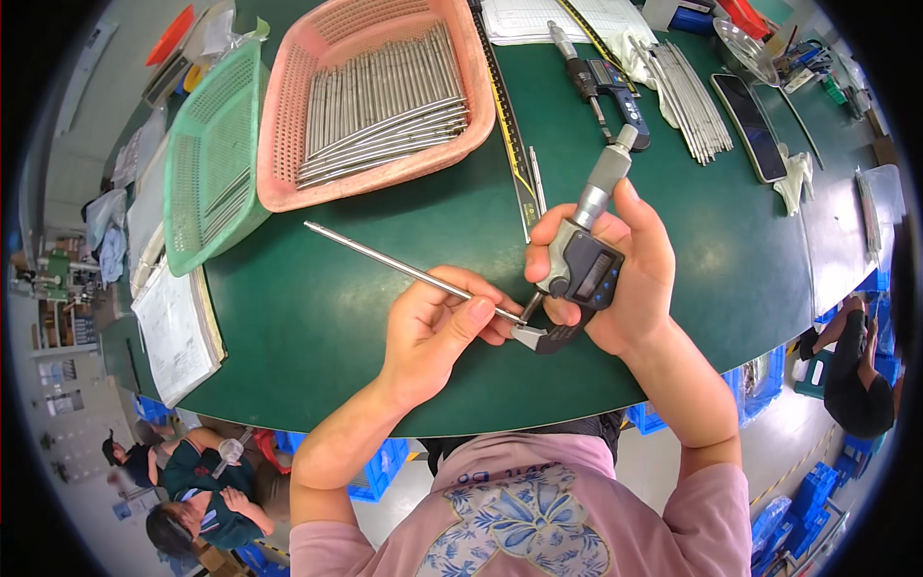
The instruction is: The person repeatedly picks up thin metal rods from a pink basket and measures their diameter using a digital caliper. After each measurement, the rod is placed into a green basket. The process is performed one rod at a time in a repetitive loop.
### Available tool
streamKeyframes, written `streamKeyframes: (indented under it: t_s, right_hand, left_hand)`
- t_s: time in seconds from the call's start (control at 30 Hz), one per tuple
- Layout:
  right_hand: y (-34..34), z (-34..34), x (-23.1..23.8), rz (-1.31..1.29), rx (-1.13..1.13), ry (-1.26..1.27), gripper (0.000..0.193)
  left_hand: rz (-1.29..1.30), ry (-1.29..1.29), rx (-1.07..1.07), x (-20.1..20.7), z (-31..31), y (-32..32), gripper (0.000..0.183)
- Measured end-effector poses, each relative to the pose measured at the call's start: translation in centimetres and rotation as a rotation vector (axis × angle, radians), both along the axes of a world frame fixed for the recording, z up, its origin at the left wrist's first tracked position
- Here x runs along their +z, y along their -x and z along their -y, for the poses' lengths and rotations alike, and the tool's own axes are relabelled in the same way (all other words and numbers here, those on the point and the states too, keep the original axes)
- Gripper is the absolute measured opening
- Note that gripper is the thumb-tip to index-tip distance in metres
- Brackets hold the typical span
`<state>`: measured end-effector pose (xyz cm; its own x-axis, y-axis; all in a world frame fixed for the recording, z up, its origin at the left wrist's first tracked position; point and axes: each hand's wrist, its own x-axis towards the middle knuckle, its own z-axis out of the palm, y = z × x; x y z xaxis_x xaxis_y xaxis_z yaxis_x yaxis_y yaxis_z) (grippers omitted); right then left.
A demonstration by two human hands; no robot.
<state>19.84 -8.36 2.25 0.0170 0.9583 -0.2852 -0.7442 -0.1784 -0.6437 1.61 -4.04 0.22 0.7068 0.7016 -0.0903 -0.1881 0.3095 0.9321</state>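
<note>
My left hand [437, 332] pinches a slim metal rod [385, 262], which slants up to the left over the green table. The rod's near end sits at the measuring gap of a digital micrometer [585, 260]. My right hand [630, 264] is wrapped round that micrometer, its fingers at the frame and its thumb beside the silver barrel. Whether both measuring faces touch the rod is too small to tell. Beyond my hands, a pink basket [375, 188] holds many similar metal rods [385, 91] in a row, with several lying crosswise at its near side.
Left of the pink basket stands a green basket [183, 245] with a few rods. A steel ruler [508, 135], a second micrometer [615, 96], a bundle of rods [687, 101] and a phone [750, 125] lie at the far right. Papers [178, 332] lie at the left edge.
</note>
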Motion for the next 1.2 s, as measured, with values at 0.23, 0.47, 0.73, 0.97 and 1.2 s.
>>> streamKeyframes:
  t_s: [0.23,0.47,0.73,0.97,1.2]
  right_hand:
    - [0.05,0.13,0.03,0.090,-0.005,0.011,0.063]
    - [0.07,0.07,0.30,0.000,-0.011,0.023,0.066]
    - [0.13,0.05,0.40,0.089,-0.026,0.036,0.066]
    - [0.31,0.16,0.45,0.125,-0.009,0.045,0.065]
    - [-0.11,-0.08,0.42,-0.014,0.028,0.098,0.064]
  left_hand:
    - [-0.018,-0.013,-0.007,0.01,0.04,-0.02,0.018]
    - [-0.010,-0.036,-0.002,-0.12,-0.01,-0.03,0.017]
    - [0.004,-0.011,0.037,-0.04,0.15,-0.16,0.017]
    - [-0.026,0.013,0.042,-0.41,-0.07,0.02,0.016]
    - [0.024,0.064,0.000,0.03,-0.01,-0.17,0.015]
